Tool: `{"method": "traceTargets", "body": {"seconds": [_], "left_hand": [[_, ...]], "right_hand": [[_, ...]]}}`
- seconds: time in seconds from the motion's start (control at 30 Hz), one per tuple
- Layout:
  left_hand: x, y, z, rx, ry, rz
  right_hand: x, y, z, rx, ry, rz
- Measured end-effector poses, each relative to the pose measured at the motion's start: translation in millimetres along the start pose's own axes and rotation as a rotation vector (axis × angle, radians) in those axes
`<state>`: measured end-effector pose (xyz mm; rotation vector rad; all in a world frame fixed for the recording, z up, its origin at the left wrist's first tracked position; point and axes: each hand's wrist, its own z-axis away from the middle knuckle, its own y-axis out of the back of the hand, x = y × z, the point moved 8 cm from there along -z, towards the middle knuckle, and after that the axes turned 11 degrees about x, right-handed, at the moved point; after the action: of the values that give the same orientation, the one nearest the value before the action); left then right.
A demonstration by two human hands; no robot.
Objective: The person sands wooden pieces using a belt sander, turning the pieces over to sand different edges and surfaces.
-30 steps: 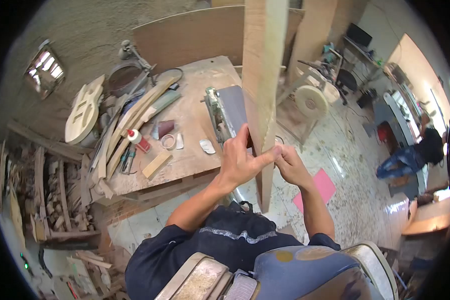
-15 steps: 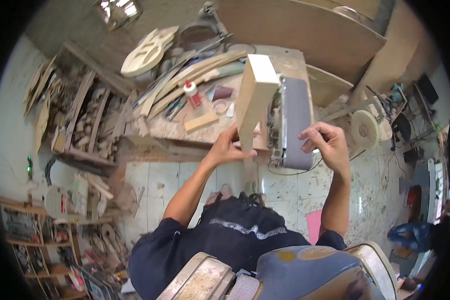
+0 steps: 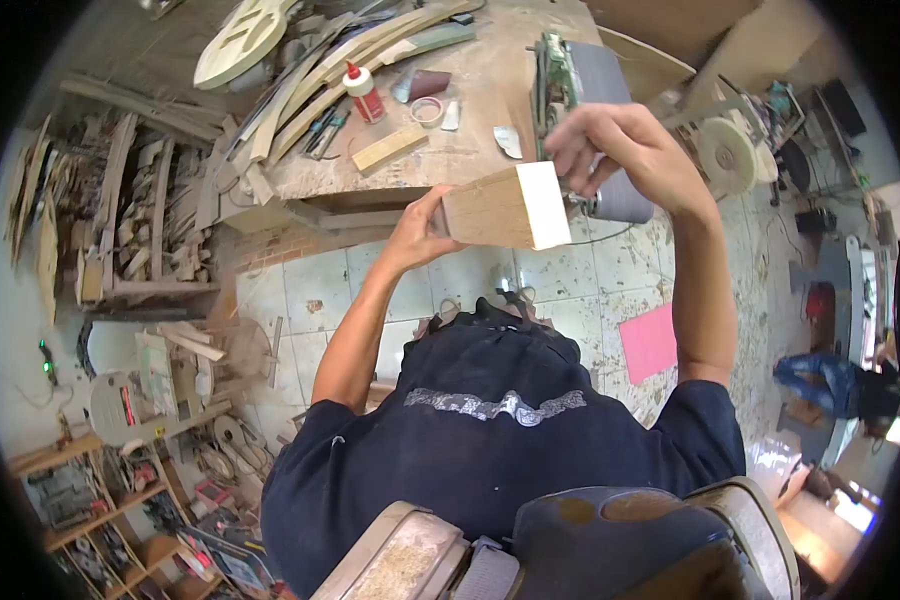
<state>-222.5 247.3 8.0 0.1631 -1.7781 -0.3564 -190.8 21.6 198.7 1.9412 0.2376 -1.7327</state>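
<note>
My left hand [image 3: 420,235] grips one end of a thick wooden block [image 3: 490,212], thumb below and fingers behind it. The block lies roughly level in front of my chest, its bright pale end face turned to the right. Just above that end hovers my right hand [image 3: 625,155], fingers loosely bent and apart, with nothing visible in them. It seems not to touch the block, though some fingertips are blurred. Behind the right hand stands a belt sander [image 3: 605,85] with a grey belt, partly covered by the hand.
On the workbench [image 3: 320,178] are a red-and-white glue bottle [image 3: 364,95], a small wood strip [image 3: 388,150], a tape roll [image 3: 427,111] and long curved strips [image 3: 345,70]. A guitar body [image 3: 238,45] lies at the back left. A pink sheet [image 3: 648,342] is on the floor.
The block has swung from upright to nearly level, its pale end now facing right. My right hand has moved up and left, from beside the sander belt to the block's end. The view has shifted.
</note>
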Motion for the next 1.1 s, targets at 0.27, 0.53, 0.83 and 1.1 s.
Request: {"method": "traceTargets", "body": {"seconds": [0.27,0.53,0.83,1.1], "left_hand": [[139.2,11.2,9.7,-0.39,-0.497,-0.406],[243.8,13.2,-39.7,-0.295,-1.085,-0.68],[227.8,-41.3,-220.9,0.061,-0.924,-0.707],[65.5,-10.6,-215.7,0.148,-0.291,-0.045]], "right_hand": [[-11.3,-35.4,44.0,-0.618,-0.196,0.136],[-49.2,-33.5,87.7,-0.166,-0.215,0.336],[51.3,99.3,15.9,0.764,-0.121,0.605],[150.3,161.5,-30.4,0.943,-0.478,0.944]]}}
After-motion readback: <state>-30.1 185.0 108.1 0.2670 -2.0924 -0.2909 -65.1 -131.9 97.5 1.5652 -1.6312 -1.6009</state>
